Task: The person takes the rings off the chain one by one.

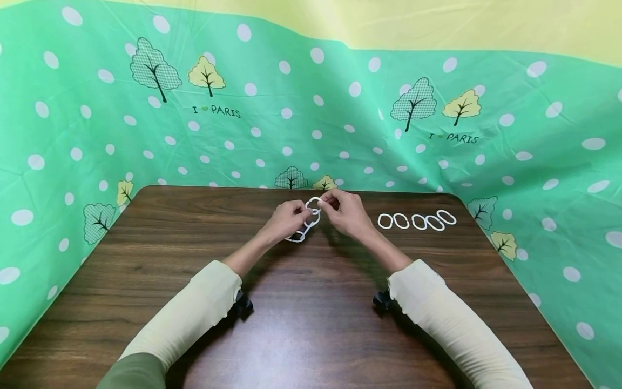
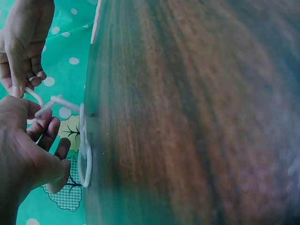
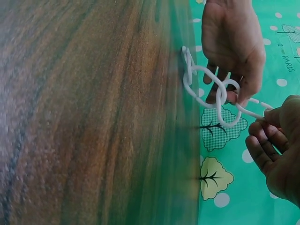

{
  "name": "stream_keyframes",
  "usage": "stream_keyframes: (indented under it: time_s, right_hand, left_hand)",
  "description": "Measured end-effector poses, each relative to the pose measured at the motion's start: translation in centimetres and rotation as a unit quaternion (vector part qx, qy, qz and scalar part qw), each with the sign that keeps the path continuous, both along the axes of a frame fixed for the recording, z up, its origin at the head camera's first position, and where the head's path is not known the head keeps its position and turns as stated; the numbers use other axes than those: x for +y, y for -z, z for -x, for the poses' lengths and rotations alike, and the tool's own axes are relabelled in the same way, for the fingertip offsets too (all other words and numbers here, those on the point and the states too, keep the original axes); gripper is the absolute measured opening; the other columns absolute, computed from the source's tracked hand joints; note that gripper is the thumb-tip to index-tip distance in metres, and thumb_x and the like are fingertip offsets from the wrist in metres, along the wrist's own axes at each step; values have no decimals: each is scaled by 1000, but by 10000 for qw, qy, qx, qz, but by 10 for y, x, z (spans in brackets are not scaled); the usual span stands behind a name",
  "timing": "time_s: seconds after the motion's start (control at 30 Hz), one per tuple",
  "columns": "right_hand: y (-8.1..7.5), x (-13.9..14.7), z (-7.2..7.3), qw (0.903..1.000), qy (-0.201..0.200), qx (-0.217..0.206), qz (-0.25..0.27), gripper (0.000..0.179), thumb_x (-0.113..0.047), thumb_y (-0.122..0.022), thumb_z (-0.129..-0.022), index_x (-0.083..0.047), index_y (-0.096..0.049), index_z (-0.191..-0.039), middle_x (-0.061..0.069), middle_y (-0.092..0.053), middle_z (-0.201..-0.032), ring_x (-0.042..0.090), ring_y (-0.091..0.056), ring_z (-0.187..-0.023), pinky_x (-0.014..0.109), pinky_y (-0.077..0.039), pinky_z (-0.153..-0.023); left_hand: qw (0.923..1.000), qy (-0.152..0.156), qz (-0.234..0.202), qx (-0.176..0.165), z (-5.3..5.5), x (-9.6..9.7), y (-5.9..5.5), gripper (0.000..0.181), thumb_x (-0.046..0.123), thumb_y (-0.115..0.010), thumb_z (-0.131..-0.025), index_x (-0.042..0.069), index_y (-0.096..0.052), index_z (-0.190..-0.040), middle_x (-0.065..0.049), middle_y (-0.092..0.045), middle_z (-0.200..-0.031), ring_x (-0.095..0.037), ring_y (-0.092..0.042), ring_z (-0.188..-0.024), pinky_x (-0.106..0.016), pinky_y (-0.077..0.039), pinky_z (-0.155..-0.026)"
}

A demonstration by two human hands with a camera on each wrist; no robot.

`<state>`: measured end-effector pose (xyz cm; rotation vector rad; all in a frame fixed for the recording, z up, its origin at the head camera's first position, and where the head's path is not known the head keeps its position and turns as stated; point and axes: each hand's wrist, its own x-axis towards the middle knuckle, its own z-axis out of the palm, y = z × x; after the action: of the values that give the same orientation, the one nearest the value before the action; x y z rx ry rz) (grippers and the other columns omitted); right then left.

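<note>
A short chain of white oval links [image 1: 313, 219] hangs between the two hands, its lower end resting on the wooden table. My left hand [image 1: 288, 220] pinches a link near the chain's upper part with thumb and forefinger. At the top, my right hand [image 1: 346, 213] pinches the uppermost white link [image 1: 313, 200]. In the right wrist view the links [image 3: 220, 96] loop through one another, and the right hand [image 3: 281, 145] grips one at its side. The left wrist view shows the left fingers partly covering the links [image 2: 84, 140].
Several loose white oval links [image 1: 385, 221] lie in a row on the table's right side, some overlapping. The dark wooden table [image 1: 311, 324] ends at a green polka-dot cloth [image 1: 286, 135] hung behind and at both sides. A dark wrist camera [image 1: 243, 304] sits under the left sleeve.
</note>
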<state>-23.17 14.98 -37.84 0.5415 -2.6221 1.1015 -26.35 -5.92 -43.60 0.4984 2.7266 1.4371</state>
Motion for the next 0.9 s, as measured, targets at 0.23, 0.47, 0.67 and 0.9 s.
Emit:
stream_keyframes:
  time_s: [0.23, 0.47, 0.67, 0.9]
  right_hand:
    - [0, 3, 0, 9999, 24, -85, 79, 13, -17, -76, -108, -5, -80, -110, 10, -77, -92, 21, -66, -82, 31, -52, -75]
    - [1, 9, 3, 9998, 109, -143, 8, 16, -19, -75, -109, -5, -82, -111, 11, -79, -95, 22, -68, -86, 33, -53, -80]
    - [2, 13, 7, 9996, 145, -241, -12, 18, -21, -75, -110, -5, -83, -114, 12, -80, -96, 25, -70, -90, 36, -54, -84]
    - [1, 18, 9, 9984, 112, -554, 76, 20, -23, -74, -111, -5, -84, -114, 14, -85, -95, 16, -73, -81, 27, -53, -75]
  left_hand:
    - [9977, 363, -137, 561, 28, -5, 31, 25, 39, -69, -107, 20, -71, -90, 1, -74, -99, -17, -66, -93, -33, -53, -83]
    - [9965, 565, 173, 588, -6, -2, -3, 20, 26, -67, -111, 14, -69, -96, -6, -76, -114, -29, -65, -116, -49, -50, -107]
    - [9964, 551, 334, 552, -15, 1, -11, 17, 26, -66, -113, 19, -67, -97, -2, -74, -114, -28, -53, -121, -57, -36, -111]
    - [9942, 695, 401, 712, -26, 1, -25, 17, 22, -69, -112, 12, -69, -98, -8, -76, -112, -32, -53, -119, -47, -34, -103]
